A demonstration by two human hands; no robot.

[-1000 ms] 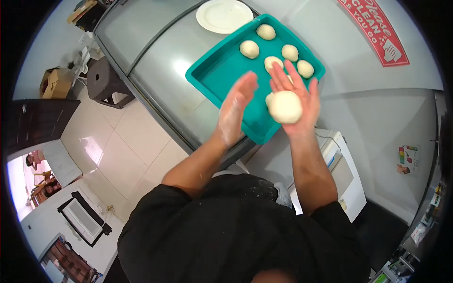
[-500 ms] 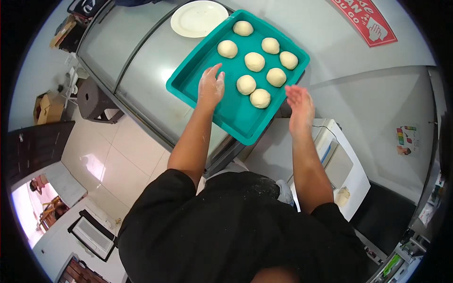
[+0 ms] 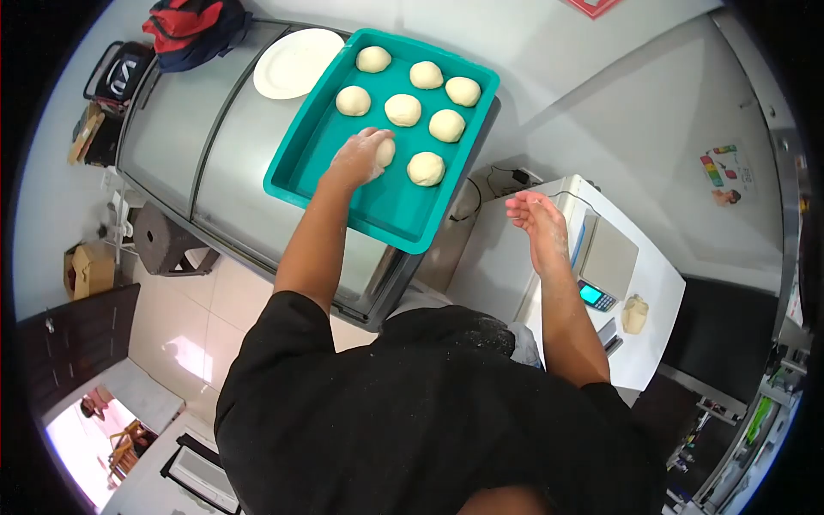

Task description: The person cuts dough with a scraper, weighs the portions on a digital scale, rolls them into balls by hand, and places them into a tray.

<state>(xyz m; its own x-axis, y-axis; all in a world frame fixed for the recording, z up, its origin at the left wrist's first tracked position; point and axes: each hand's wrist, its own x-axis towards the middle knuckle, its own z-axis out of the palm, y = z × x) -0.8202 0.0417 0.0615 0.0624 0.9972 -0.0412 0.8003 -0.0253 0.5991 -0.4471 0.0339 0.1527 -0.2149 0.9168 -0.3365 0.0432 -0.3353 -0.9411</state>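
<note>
Inside a teal tray point(image 3: 287, 184) sit several round, pale dough balls. My left hand point(image 3: 354, 160) reaches in from the near left, its floury fingers curled around the left side of one dough ball point(image 3: 384, 153), which they partly hide. A gap separates that ball from another dough ball point(image 3: 426, 169) to its right. Beyond them lies a larger-looking dough ball point(image 3: 402, 110). Off the tray's right side, my right hand point(image 3: 542, 230) hovers with the palm turned up and the fingers loosely bent, holding nothing.
The tray rests on a glass-topped counter point(image 3: 240, 163), with a white plate point(image 3: 298, 64) beside it. At right, a digital scale point(image 3: 608, 262) and a lump of dough point(image 3: 635, 315) sit on a white surface. A red and navy bag point(image 3: 193, 34) lies at the far left.
My left hand has moved onto a dough ball, and that ball now lies farther left of its neighbour, which it almost touched before. My right hand has drawn away from the tray. The view has shifted.
</note>
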